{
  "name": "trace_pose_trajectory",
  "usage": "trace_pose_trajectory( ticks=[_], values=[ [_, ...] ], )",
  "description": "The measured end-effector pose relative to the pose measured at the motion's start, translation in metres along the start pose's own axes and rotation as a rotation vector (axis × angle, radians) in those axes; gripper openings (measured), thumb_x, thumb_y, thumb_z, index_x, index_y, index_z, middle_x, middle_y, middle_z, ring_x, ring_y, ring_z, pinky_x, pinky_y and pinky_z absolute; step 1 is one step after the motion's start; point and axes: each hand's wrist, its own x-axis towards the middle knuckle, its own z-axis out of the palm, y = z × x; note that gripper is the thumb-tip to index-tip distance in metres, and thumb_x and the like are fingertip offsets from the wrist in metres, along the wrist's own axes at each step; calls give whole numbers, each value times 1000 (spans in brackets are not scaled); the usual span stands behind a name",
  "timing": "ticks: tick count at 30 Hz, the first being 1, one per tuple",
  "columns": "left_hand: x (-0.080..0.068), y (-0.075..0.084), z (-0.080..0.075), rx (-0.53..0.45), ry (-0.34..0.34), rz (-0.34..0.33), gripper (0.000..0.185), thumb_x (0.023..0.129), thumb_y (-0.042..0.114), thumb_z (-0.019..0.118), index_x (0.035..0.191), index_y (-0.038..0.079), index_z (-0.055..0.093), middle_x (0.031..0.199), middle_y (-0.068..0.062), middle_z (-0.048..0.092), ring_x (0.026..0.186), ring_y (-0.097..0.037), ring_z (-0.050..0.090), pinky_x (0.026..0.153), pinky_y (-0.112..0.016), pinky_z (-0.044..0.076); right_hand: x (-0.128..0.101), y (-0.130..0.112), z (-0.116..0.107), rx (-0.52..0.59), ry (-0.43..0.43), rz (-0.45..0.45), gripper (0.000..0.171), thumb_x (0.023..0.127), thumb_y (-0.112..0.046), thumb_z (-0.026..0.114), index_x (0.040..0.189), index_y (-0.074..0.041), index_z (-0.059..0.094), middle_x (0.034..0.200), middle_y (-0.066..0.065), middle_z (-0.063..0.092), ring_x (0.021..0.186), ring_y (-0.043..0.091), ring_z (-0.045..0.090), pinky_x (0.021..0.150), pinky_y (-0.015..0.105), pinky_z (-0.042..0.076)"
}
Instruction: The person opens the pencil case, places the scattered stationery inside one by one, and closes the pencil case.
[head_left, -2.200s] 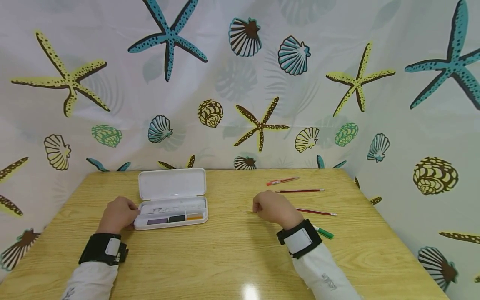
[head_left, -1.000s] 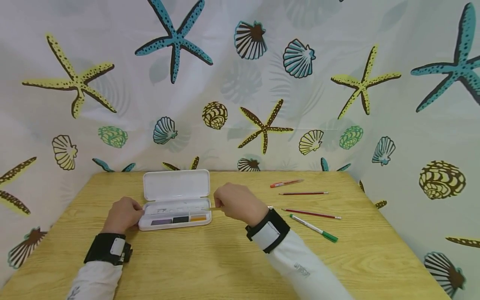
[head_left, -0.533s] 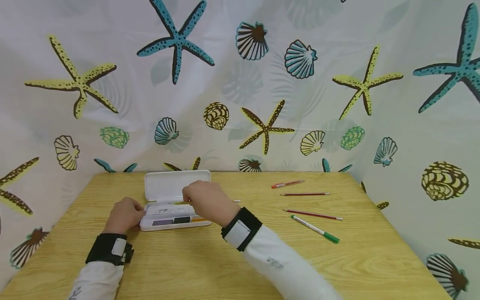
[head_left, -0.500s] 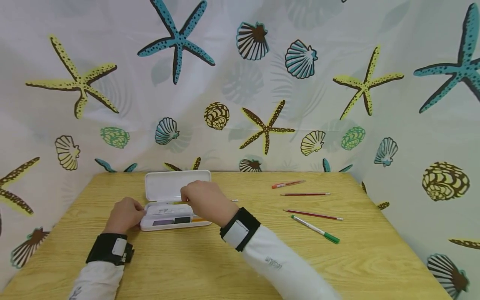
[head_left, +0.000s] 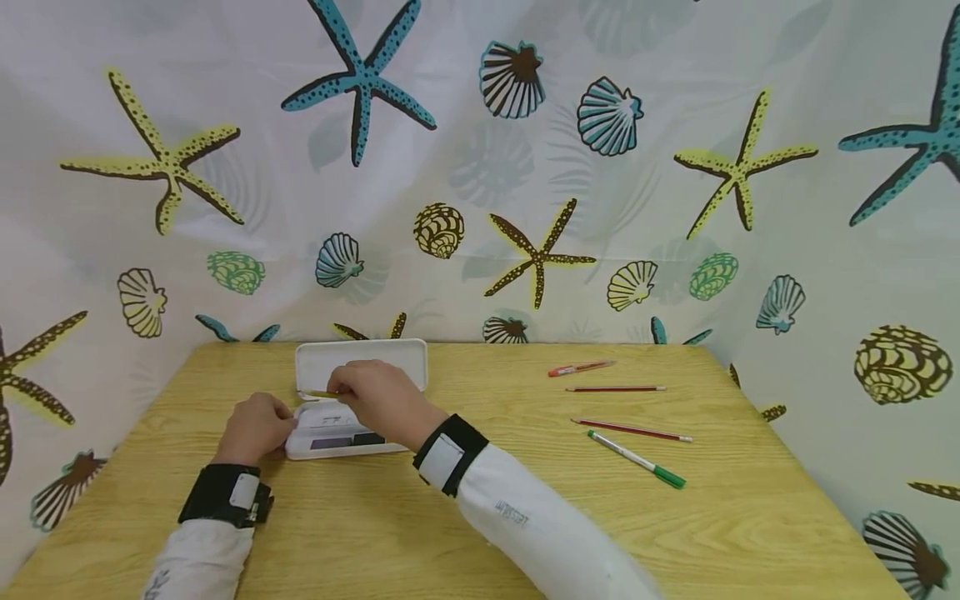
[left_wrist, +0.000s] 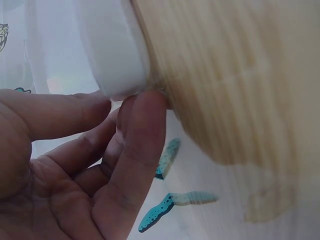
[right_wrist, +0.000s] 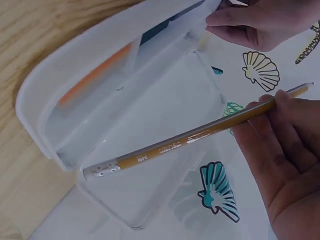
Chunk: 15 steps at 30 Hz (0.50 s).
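Observation:
An open white pencil case (head_left: 300, 452) lies on the left of the table, lid laid back, with purple and dark blocks showing in its front section. My left hand (head_left: 253, 429) pinches the case's left end; in the left wrist view the thumb and fingertips meet at its rounded white edge. My right hand (head_left: 381, 400) holds a yellow pencil (right_wrist: 190, 137) near its sharpened end, between thumb and fingers. The pencil slants over the case, its silver eraser end toward the case's right side. My right hand hides the case's right part in the head view; an orange block (right_wrist: 97, 72) shows there in the right wrist view.
To the right on the wooden table (head_left: 525, 500) lie a red-orange pen (head_left: 581, 368), a red pencil (head_left: 615, 388), another red pencil (head_left: 632, 430) and a green-capped marker (head_left: 636, 459). A white cloth (head_left: 465, 292) with starfish and shells hangs behind.
My right hand has carried the yellow pencil leftward from the middle of the table to above the open case. My left hand stays at the case's left end.

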Motion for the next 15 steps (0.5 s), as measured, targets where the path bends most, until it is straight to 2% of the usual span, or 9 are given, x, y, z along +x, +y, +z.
trace_pose_trajectory(
  ticks=[5, 15],
  values=[
    [1, -2, 1, 2, 12, 9, 21, 96, 7, 67, 98, -14, 70, 80, -16, 66, 62, -21, 62, 55, -29, 50, 6, 4, 12, -9, 9, -4, 12, 99, -14, 70, 109, -17, 76, 100, -8, 73, 89, 1, 62, 81, 13, 47],
    [4, -6, 3, 3, 17, 17, 20, 95, 7, 66, 96, -13, 71, 78, -15, 66, 62, -21, 62, 55, -30, 50, 18, 10, 34, -44, -66, 77, 14, 99, -16, 70, 111, -19, 77, 103, -10, 74, 92, 1, 64, 82, 14, 49]
  ],
)
